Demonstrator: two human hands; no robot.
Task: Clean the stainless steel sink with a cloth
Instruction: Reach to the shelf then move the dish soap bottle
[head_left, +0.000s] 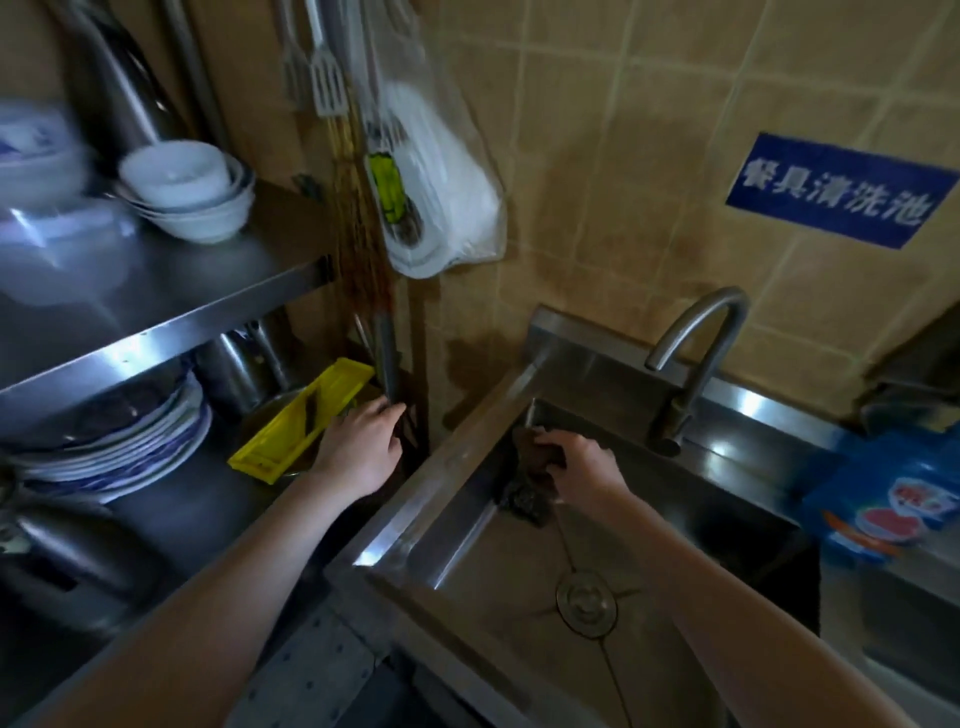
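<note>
So, starting at the left: the rack (171, 306) is holding stacked bowls (189, 189) up top and plates (119, 441) below, with a yellow tray (301, 418) sitting next to them. The left hand (358, 449) is reaching into the gap between rack and sink (415, 493), and its fingers (387, 415) are lying loosely spread against a dark pole (388, 364) there, not clamping anything. My guess is it's just bracing while the other arm is scrubbing. Moving right, the right hand (582, 465) is inside the basin, fingers curled tight around a dark cloth (530, 488) and pressing it into the back-left corner, just below the rim. The cloth is bunching and hanging down the wall. The tap (691, 364) is arching over the back edge, and a blue box (893, 493) is sitting on the counter (914, 571) far right.
</note>
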